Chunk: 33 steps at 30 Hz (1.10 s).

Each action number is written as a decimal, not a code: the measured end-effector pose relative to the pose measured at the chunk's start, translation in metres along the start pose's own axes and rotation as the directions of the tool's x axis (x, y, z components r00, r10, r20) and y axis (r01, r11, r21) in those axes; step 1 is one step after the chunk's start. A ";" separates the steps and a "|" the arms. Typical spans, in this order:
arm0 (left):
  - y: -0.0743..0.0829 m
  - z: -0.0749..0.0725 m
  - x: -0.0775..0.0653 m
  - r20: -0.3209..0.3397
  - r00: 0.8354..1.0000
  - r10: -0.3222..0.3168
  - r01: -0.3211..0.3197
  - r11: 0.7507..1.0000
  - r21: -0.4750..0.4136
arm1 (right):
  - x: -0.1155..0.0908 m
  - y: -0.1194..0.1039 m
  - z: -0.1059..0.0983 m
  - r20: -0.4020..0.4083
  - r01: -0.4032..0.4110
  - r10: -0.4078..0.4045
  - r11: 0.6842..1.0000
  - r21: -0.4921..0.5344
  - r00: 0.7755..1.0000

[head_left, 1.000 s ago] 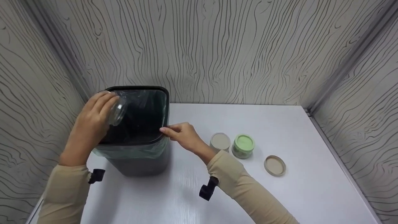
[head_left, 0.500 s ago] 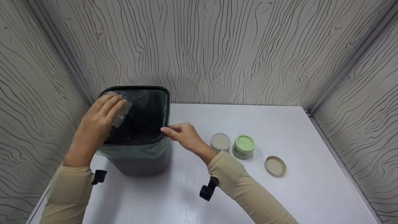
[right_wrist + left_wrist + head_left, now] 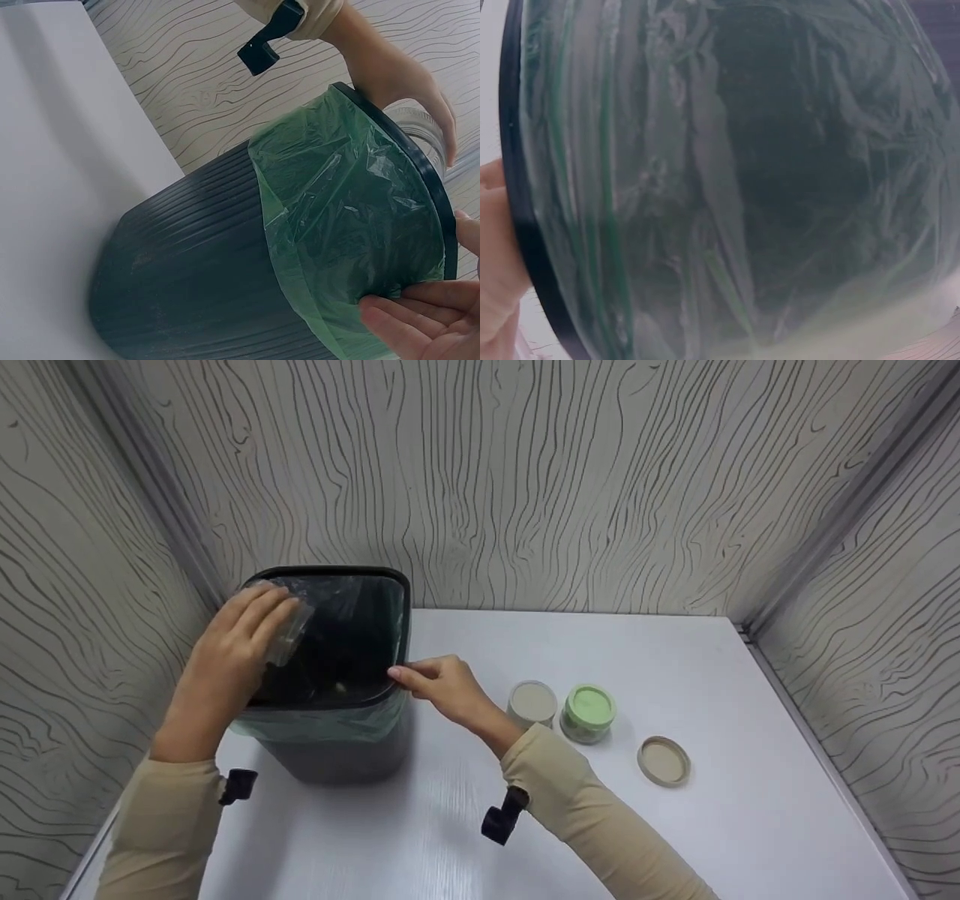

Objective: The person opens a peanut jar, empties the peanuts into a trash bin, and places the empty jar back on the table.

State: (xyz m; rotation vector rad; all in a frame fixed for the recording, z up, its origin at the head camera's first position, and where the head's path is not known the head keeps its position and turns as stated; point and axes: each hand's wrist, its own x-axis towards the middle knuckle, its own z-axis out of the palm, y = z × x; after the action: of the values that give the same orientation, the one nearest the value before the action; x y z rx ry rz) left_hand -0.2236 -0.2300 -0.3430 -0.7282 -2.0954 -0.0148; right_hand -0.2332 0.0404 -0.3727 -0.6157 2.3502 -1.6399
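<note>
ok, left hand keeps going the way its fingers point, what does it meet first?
Likely the green liner bag on the far inner wall of the bin. The left hand holds a clear glass jar tipped over the bin's opening, fingers aimed across it. Depth is unclear, so it might clear the rim.

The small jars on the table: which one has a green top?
The right one of the two jars, standing between the beige-topped jar and the loose beige lid. Its top is pale green; the other's is beige.
</note>
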 end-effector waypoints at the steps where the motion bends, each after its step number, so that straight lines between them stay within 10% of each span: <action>1: 0.000 0.000 -0.001 0.008 1.000 -0.005 0.005 1.000 0.004 | 0.000 0.000 0.000 0.000 0.000 0.000 1.000 0.000 1.000; 33: 0.000 -0.004 0.004 0.086 0.994 0.070 -0.077 0.994 0.081 | 0.000 0.001 0.000 0.005 -0.010 0.010 0.999 0.034 1.000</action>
State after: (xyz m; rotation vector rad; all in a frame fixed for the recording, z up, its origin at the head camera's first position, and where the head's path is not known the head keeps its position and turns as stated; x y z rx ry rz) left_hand -0.2223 -0.2288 -0.3380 -0.7659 -2.1330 0.1461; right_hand -0.2334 0.0408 -0.3737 -0.6000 2.3137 -1.6685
